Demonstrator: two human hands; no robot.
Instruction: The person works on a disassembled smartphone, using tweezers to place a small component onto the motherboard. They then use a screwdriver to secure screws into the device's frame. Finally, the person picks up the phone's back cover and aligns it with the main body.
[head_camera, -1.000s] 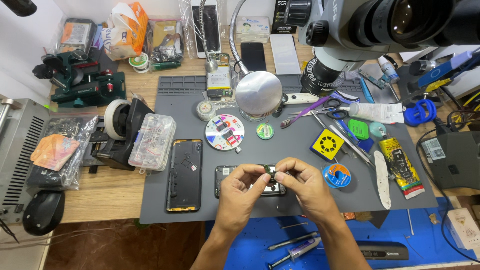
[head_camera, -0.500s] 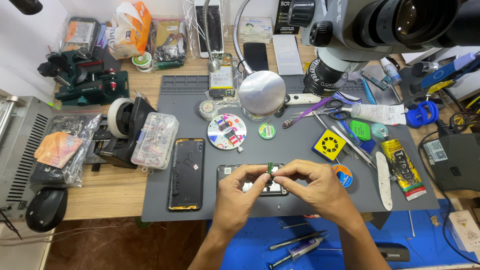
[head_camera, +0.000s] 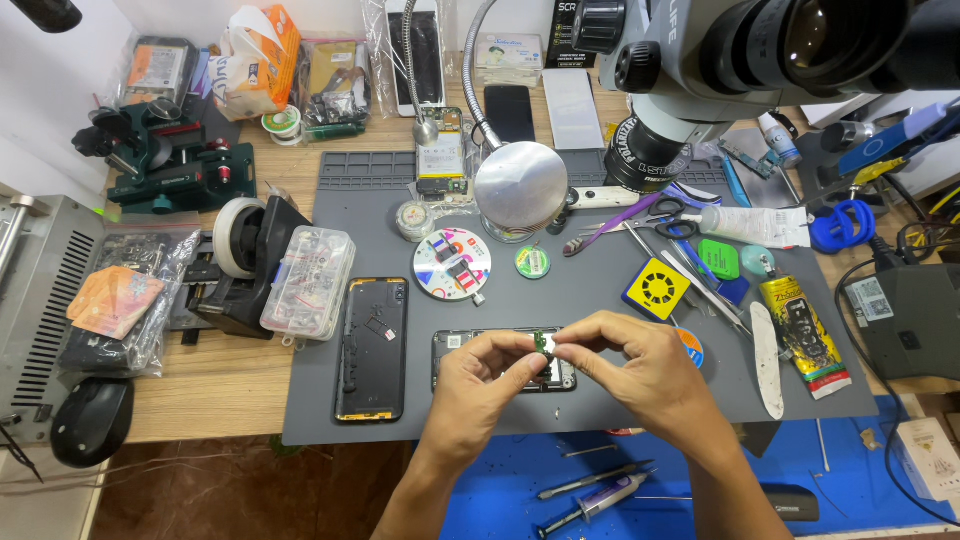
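Observation:
My left hand (head_camera: 487, 382) and my right hand (head_camera: 636, 372) meet over the grey work mat (head_camera: 590, 300) and pinch a small green circuit part (head_camera: 545, 343) between their fingertips. Directly beneath them lies an opened phone body (head_camera: 452, 352), mostly hidden by my fingers. A black phone back frame with orange trim (head_camera: 371, 347) lies to the left of my left hand. A round white parts disc (head_camera: 452, 264) sits further back on the mat.
A microscope head (head_camera: 740, 60) and a round lamp (head_camera: 520, 186) hang over the back of the mat. Tweezers, a yellow glue tube (head_camera: 803, 334), a white spudger (head_camera: 767, 345) and a yellow square pad (head_camera: 657, 288) lie right. A clear screw box (head_camera: 308, 282) and tape holder (head_camera: 240, 240) stand left.
Both hands have lifted the small green part slightly and shifted a little right over the opened phone; the view has also drifted.

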